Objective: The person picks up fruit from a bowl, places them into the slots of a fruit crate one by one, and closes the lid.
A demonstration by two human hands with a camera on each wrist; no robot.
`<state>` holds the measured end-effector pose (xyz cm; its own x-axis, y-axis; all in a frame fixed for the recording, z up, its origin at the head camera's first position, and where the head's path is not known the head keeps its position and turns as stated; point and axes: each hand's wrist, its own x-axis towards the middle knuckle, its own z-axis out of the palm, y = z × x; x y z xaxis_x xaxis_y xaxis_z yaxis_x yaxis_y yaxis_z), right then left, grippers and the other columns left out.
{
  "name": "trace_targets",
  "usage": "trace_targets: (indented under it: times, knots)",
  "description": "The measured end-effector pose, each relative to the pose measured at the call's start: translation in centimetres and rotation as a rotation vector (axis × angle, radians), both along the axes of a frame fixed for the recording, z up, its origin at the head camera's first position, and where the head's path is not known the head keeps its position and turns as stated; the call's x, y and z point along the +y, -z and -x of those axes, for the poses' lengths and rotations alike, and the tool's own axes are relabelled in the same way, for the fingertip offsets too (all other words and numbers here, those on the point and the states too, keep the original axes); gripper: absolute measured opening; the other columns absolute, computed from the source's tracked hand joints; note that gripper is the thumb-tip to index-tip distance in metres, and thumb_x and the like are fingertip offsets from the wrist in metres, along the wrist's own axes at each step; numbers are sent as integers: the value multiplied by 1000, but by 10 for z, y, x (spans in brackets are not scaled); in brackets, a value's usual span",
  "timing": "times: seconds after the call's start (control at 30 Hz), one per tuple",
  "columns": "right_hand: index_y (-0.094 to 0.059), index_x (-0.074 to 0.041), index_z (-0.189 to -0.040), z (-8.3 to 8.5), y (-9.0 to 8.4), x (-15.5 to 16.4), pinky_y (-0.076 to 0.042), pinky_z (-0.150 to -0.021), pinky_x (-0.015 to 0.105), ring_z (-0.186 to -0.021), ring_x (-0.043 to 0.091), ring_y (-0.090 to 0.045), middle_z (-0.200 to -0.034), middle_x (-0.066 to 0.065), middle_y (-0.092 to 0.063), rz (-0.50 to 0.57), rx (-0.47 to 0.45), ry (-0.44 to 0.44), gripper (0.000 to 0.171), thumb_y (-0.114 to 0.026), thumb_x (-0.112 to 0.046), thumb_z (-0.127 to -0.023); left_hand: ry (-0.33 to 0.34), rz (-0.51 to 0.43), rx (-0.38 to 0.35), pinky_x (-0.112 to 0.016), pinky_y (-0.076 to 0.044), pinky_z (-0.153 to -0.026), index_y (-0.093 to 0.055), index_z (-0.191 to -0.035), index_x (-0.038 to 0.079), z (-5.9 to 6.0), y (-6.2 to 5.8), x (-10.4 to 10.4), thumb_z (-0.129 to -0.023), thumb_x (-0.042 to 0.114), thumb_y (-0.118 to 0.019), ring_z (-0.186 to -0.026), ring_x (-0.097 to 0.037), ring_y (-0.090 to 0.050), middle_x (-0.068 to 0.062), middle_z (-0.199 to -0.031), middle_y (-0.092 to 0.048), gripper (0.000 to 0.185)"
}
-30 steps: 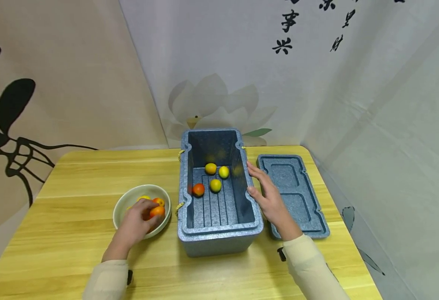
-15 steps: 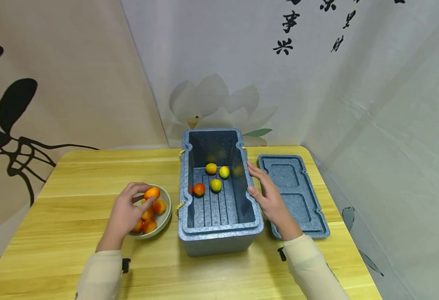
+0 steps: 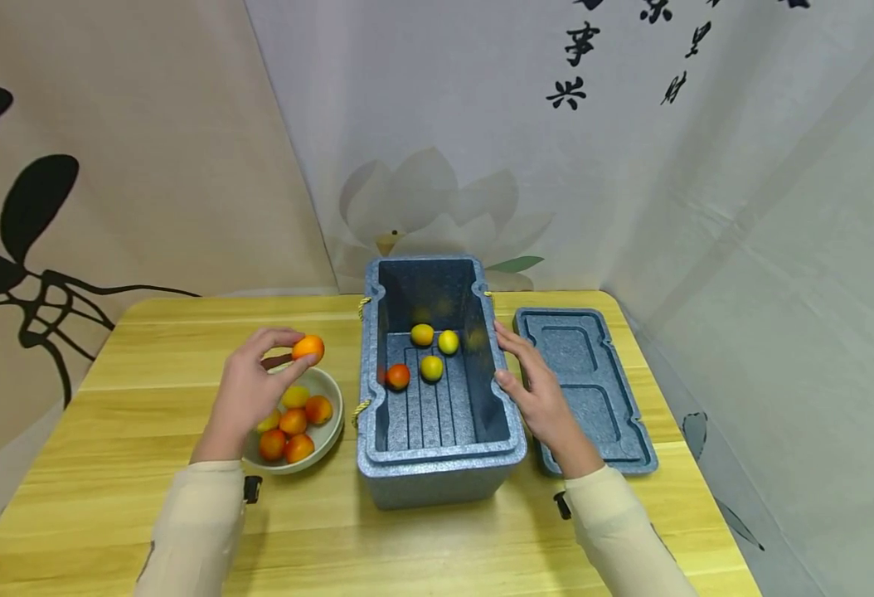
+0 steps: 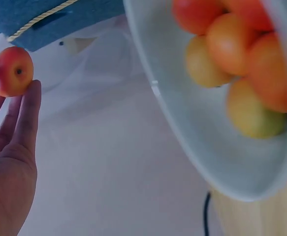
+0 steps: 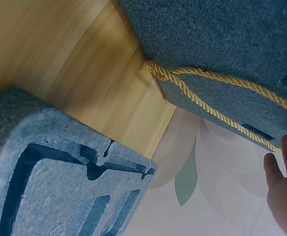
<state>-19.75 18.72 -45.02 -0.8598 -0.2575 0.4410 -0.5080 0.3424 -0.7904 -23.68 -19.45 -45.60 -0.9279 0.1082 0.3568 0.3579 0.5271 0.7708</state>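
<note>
My left hand [image 3: 246,394] pinches a small orange-red apple [image 3: 308,348] between thumb and fingers, over the far edge of a pale bowl [image 3: 327,446]. In the left wrist view the apple [image 4: 14,71] shows red and yellow skin with a dark dimple. Several orange, red and yellow fruits [image 3: 293,421] lie in the bowl. To the right stands an uncovered grey-blue foam box [image 3: 444,463]. On its floor are a red fruit [image 3: 398,376] and several yellow ones [image 3: 432,368]. My right hand [image 3: 547,410] rests on the box's right rim with fingers extended.
The box's foam lid [image 3: 589,377] lies on the wooden table [image 3: 161,373] to the right of the box. Yellow rope handles [image 5: 217,110] hang at the box's sides. A printed cloth [image 3: 444,108] hangs behind the table.
The left hand has lifted the apple out of the bowl, up and away toward the bowl's far edge. The fruits left in the bowl are now uncovered. The right hand stays on the rim.
</note>
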Motion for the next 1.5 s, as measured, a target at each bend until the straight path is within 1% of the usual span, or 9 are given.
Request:
trace_targets:
  times: [0.23,0.33,0.43,0.67,0.77,0.87,1.1,1.23,1.5]
  knots:
    - [-44,5,-143,0,0,0,-20,-113,58,-141,33,-28,-153,19,-34,-2,0,-1,45,-54,-10,-101,-8,-9,28,-43,-54,-87,-67,-112,1,15,-28,11,-87,18,-77,-111,-24,-56,-7,-116,-61,31]
    - [-43,5,-143,1,0,0,-20,-113,57,-142,33,-28,-153,20,-34,2,-2,-3,46,-54,-7,-100,-1,-7,40,-42,-54,-87,-68,-112,3,22,-41,18,-87,21,-77,-109,-24,-57,-7,-114,-61,32]
    - [-44,6,-142,1,1,0,-21,-113,58,-141,34,-28,-152,21,-34,0,0,-4,45,-54,-8,-101,19,-2,73,-37,-55,-85,-68,-112,4,29,-50,25,-86,21,-78,-105,-21,-58,-5,-112,-61,32]
    - [-44,6,-142,1,2,1,-22,-113,58,-141,34,-29,-152,20,-35,-6,1,2,45,-54,-11,-102,69,-46,214,-23,-56,-80,-70,-110,3,42,-62,43,-82,13,-81,-99,-14,-61,-2,-108,-64,32]
    - [-44,5,-142,1,3,1,-21,-113,58,-141,33,-29,-153,20,-34,-7,3,0,44,-53,-11,-102,65,-59,267,-22,-56,-79,-70,-110,2,48,-65,49,-81,12,-82,-98,-13,-62,-2,-107,-65,33]
    - [-44,5,-142,2,3,1,-21,-113,58,-141,33,-28,-153,20,-34,-4,3,-3,44,-53,-10,-102,72,-63,285,-22,-56,-79,-69,-109,2,53,-68,55,-81,12,-81,-98,-13,-62,-2,-106,-64,32]
    - [-44,6,-142,2,2,1,-21,-112,59,-141,34,-28,-152,21,-34,-6,3,-3,44,-53,-13,-102,126,-55,275,-28,-57,-80,-69,-108,3,67,-80,72,-84,15,-79,-96,-15,-62,-3,-105,-63,29]
    - [-44,6,-142,1,2,0,-21,-112,60,-141,35,-27,-152,22,-34,-4,-1,-11,45,-53,-12,-102,158,-27,223,-33,-57,-82,-68,-109,2,74,-86,82,-84,14,-78,-98,-18,-62,-5,-106,-62,29]
    - [-44,8,-141,2,1,-1,-21,-112,59,-141,35,-28,-152,22,-34,9,9,-13,46,-53,-17,-103,222,93,126,-36,-56,-85,-65,-105,-1,89,-94,100,-85,10,-77,-102,-26,-62,-11,-109,-60,27]
